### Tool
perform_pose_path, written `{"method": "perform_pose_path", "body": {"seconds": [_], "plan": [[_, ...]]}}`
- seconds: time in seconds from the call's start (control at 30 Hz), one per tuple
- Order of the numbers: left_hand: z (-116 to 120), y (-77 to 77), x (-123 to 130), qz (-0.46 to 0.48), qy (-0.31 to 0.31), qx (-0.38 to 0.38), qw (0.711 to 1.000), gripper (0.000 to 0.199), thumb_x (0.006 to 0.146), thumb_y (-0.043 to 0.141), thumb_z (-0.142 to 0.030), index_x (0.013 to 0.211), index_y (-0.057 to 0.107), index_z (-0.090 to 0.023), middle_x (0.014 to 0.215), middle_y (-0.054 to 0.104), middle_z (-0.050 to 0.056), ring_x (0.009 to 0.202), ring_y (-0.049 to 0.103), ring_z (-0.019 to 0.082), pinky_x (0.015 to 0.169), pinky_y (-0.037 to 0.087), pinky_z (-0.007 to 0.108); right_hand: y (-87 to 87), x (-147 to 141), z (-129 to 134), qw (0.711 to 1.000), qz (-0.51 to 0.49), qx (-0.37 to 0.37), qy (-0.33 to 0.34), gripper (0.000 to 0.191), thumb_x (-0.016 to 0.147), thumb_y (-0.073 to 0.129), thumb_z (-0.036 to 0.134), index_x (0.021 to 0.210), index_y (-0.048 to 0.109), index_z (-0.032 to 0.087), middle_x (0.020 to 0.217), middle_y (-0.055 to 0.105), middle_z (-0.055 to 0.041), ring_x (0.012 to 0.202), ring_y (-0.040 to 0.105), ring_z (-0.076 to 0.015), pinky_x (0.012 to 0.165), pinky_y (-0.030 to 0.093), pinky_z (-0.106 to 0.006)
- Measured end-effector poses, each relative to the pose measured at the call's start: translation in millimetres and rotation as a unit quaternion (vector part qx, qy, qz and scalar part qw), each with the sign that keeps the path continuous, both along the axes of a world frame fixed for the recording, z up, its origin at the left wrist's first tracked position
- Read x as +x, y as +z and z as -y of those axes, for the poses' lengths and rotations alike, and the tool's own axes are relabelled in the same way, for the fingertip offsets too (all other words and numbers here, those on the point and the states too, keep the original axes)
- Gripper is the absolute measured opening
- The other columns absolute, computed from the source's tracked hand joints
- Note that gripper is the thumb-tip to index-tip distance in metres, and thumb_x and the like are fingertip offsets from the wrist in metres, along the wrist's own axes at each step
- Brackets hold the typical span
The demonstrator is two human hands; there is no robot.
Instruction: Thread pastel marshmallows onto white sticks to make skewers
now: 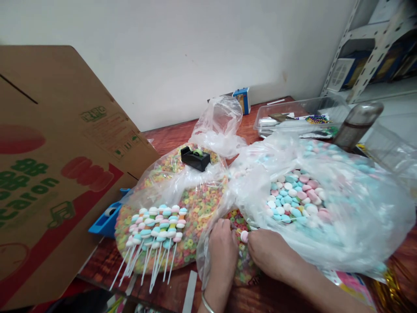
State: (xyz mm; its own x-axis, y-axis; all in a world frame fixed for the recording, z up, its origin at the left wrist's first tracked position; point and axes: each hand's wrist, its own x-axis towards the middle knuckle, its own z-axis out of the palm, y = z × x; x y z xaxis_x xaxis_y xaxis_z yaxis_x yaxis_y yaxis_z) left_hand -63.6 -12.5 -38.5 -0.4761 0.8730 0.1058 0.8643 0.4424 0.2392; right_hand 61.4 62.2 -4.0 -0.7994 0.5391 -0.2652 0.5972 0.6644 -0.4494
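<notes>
My right hand (pixel 273 254) pinches a pink pastel candy (pixel 244 236) at its fingertips, over a small bag of colored cereal rings (pixel 243 261). My left hand (pixel 223 248), with a metal bangle (pixel 206 303) at the wrist, sits right beside it, and its fingertips are hidden. A large plastic bag of pastel round candies (pixel 296 202) lies against my right hand. To the left, several white sticks threaded with pastel candies (pixel 156 230) rest on a big bag of cereal rings (pixel 195 208).
A black tape dispenser (pixel 195 158) sits on the big bag. A cardboard carton (pixel 55 174) leans in at the left, with a blue object (pixel 106 221) by it. A transparent tub (pixel 293 117) and a metal flask (pixel 358 126) stand at the back of the wooden table (pixel 169 134).
</notes>
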Motion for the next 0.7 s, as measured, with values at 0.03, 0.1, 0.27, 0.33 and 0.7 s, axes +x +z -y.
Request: {"method": "perform_pose_path", "body": {"seconds": [0.03,0.1,0.27,0.33,0.7], "plan": [[0.0,0.4,-0.1,0.014,0.004,0.009,1.000,0.015,0.080,0.049,-0.007,0.077,0.056,-0.020,0.084,0.061,0.004,0.083,0.057,0.022,0.074,0.041,0.031,-0.9,1.2,0.8,1.000,-0.004,-0.002,-0.004,0.031,0.089,0.043,0.012,0.075,0.070,0.017,0.074,0.074,-0.0140,0.067,0.071,-0.0248,0.052,0.028,-0.028],[-0.3,1.5,-1.2,0.067,0.018,0.037,0.997,0.014,0.082,0.049,-0.009,0.077,0.057,-0.020,0.082,0.063,0.004,0.080,0.058,0.021,0.072,0.041,0.030,-3.2,7.7,3.5,1.000,-0.014,-0.005,-0.017,0.035,0.093,0.037,0.015,0.078,0.069,0.018,0.076,0.074,-0.0127,0.068,0.070,-0.0239,0.054,0.030,-0.028],[-4.3,6.5,-8.9,0.278,0.080,0.115,0.950,0.006,0.080,0.058,-0.022,0.080,0.063,-0.020,0.075,0.068,0.002,0.070,0.062,0.018,0.067,0.045,0.028,-10.8,31.3,11.1,0.996,-0.047,-0.047,-0.057,0.037,0.099,0.028,0.024,0.088,0.063,0.021,0.080,0.073,-0.0081,0.075,0.068,-0.0227,0.062,0.035,-0.029],[-6.5,11.1,-10.5,0.365,0.083,0.129,0.918,0.011,0.078,0.060,-0.023,0.085,0.066,-0.019,0.079,0.071,0.003,0.073,0.065,0.019,0.069,0.048,0.027,-13.1,37.6,11.7,0.991,-0.075,-0.081,-0.071,0.035,0.099,0.028,0.026,0.087,0.061,0.022,0.081,0.073,-0.0071,0.076,0.067,-0.0230,0.065,0.035,-0.030],[-22.3,25.5,5.8,0.532,0.060,0.113,0.837,0.017,0.070,0.070,-0.027,0.082,0.072,-0.015,0.081,0.075,0.007,0.076,0.068,0.021,0.070,0.053,0.029,-1.1,61.8,4.4,0.977,-0.138,-0.129,-0.100,0.035,0.098,0.029,0.030,0.083,0.060,0.025,0.079,0.071,-0.0042,0.071,0.063,-0.0210,0.064,0.035,-0.029]]}}
